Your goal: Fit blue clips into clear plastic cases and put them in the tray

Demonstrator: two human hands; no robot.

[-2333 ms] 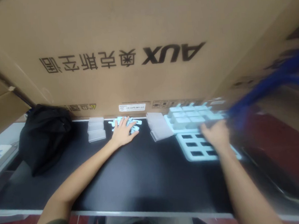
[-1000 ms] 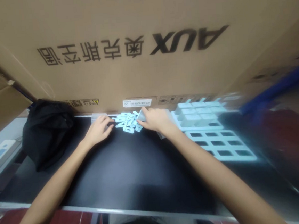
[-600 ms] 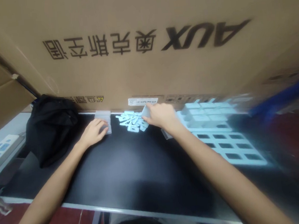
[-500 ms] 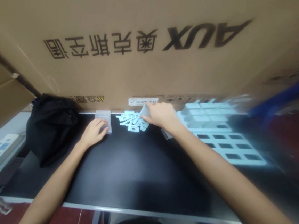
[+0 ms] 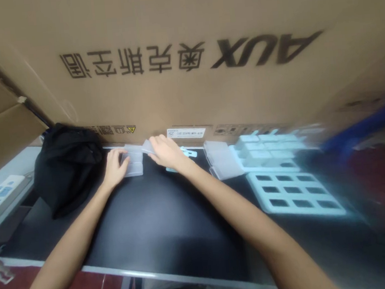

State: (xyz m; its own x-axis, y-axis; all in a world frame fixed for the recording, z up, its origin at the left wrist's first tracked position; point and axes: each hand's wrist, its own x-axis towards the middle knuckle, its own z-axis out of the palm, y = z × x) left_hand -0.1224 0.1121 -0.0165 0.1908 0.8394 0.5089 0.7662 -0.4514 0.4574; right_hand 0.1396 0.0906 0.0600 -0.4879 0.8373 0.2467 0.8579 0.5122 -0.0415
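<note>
My right hand (image 5: 168, 152) pinches a thin translucent plastic piece (image 5: 148, 145), tilted above the table. Just left of it lie flat translucent plastic pieces (image 5: 135, 167), seemingly side by side or stacked. My left hand (image 5: 114, 168) rests at their left edge, thumb and fingers curved and apart, fingertips touching them. Pale blue flat pieces with cut-outs (image 5: 189, 153) lie behind my right hand, which hides most of them. Further right, more translucent pieces (image 5: 222, 160) lie overlapping beside a pale blue moulded tray with raised blocks (image 5: 264, 156).
A pale blue frame with square openings (image 5: 287, 191) lies on the black tabletop (image 5: 173, 227) at the right. Black cloth or a bag (image 5: 68, 169) sits at the left, near a white power strip (image 5: 3, 195). A large cardboard box (image 5: 188, 91) stands behind the table.
My right hand has moved left from the pale blue pile to the translucent pieces. It now holds a translucent piece. My left hand has shifted slightly left, its fingers more curved.
</note>
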